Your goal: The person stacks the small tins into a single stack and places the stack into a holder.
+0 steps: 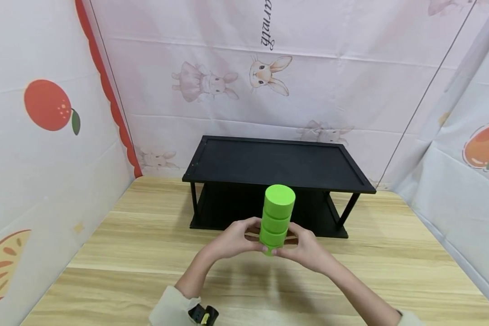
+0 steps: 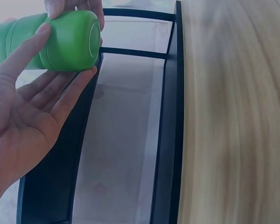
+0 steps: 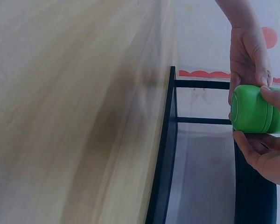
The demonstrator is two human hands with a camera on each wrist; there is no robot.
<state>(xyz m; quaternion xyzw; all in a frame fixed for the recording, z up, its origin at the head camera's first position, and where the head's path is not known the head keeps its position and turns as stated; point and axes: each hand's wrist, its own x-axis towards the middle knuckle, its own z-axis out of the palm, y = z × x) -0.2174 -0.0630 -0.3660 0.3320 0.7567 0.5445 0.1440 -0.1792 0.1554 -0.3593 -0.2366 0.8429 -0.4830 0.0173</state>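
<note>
A bright green cylindrical container (image 1: 278, 213) with grooves around its body is held up above the table in front of the black two-tier rack, leaning slightly. My left hand (image 1: 238, 237) grips its lower part from the left, thumb towards me. On the opposite side my right hand (image 1: 307, 249) holds it in the same way, and the two thumbs nearly meet at the base. The left wrist view shows the container's rounded end (image 2: 74, 42) between thumb and fingers. In the right wrist view, both hands are around the green container (image 3: 252, 109).
Behind the hands stands the black rack (image 1: 269, 163), its raised-rim top shelf over a lower shelf on thin posts. The wooden table (image 1: 146, 253) spreads around it. Printed cloth walls (image 1: 167, 81) close off the back and both sides.
</note>
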